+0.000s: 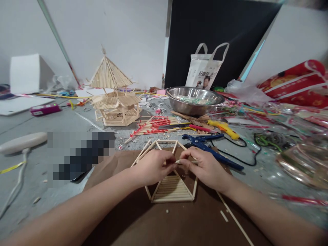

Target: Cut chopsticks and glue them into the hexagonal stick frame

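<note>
My left hand (153,166) and my right hand (205,167) meet over a hexagonal frame of thin wooden sticks (171,189) that lies on a brown board (159,222). Both hands have their fingers pinched together on one short wooden stick (177,161) held between them above the frame's middle. One wedge of the frame, the near one, is filled with parallel sticks. The far sides are bare outline.
A finished stick pagoda model (115,99) stands behind on the left. A steel bowl (194,99), a blue glue gun (210,147), a yellow tool (223,127), red-tipped sticks (153,124), a white bag (205,66) and plastic packaging litter the grey table.
</note>
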A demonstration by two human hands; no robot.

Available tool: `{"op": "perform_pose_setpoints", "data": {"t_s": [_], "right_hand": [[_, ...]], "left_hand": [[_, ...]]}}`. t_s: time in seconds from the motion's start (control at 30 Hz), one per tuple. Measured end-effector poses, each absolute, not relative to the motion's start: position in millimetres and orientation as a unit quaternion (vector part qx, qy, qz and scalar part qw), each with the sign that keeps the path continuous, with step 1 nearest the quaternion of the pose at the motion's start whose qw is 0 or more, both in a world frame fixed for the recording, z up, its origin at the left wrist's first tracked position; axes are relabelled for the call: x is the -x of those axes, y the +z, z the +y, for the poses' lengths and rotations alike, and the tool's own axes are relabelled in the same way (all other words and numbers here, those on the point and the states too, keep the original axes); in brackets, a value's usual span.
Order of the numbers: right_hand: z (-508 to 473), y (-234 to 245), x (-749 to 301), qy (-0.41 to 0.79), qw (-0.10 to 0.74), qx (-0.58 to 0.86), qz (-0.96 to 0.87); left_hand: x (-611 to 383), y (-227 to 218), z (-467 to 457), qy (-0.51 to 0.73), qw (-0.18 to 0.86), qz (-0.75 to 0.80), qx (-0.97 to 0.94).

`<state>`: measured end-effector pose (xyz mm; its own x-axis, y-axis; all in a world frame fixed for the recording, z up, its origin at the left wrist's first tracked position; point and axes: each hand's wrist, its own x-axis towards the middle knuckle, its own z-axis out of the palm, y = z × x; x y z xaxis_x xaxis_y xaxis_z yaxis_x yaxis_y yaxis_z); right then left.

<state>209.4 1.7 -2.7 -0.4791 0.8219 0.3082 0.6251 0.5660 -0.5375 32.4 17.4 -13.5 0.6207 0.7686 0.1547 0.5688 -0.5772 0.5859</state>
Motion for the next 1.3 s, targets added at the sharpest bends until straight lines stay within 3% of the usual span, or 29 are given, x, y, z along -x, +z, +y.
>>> {"op": "perform_pose_setpoints", "data": {"t_s": [0.2,0.3,0.47,0.93,1.1,1.3], "right_hand": [[13,8,-223,0.168,0.276,0.473,-0.82],[43,16,-260,0.014,0.306,0.627,-0.716],[96,5,-330,-0.074,0.147,0.798,-0.58],[136,-11,-366,-0.002,-0.011,0.843,-0.538],[130,-5,-366,-0.01,0.013,0.845,-0.534],[112,5,-362,-0.099,0.145,0.805,-0.567]], "left_hand": [[-32,-16,19,0.234,0.277,0.39,-0.846],[-29,-17,21,0.21,0.279,0.408,-0.844],[-29,-15,23,0.169,0.26,0.426,-0.85],[-27,-13,24,0.134,0.247,0.363,-0.888],[-28,-15,24,0.138,0.178,0.388,-0.893],[-26,-20,29,0.137,0.115,0.452,-0.874]]}}
